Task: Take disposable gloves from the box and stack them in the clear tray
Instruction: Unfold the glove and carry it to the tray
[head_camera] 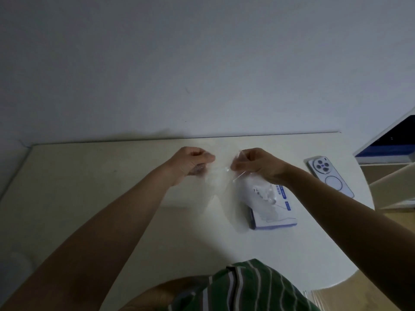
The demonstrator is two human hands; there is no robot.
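Fingers of left hand (193, 161) and right hand (256, 164) curl, pinching top edge of clear disposable glove (216, 184) stretched between them above counter (89, 187). Beneath right wrist, glove box (277, 215) lies on counter.

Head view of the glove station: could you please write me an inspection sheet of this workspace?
Surface: white table, pushed against the wall.
Job's things: clear glove held up between both hands; glove box lying flat on the right, gloves bunched out of its opening; clear tray cannot be made out.
Clutter: phone face down beyond the box.
Hands: left hand and right hand each pinch the glove's edge.
Cables: nothing seen.
Surroundings: plain grey wall.
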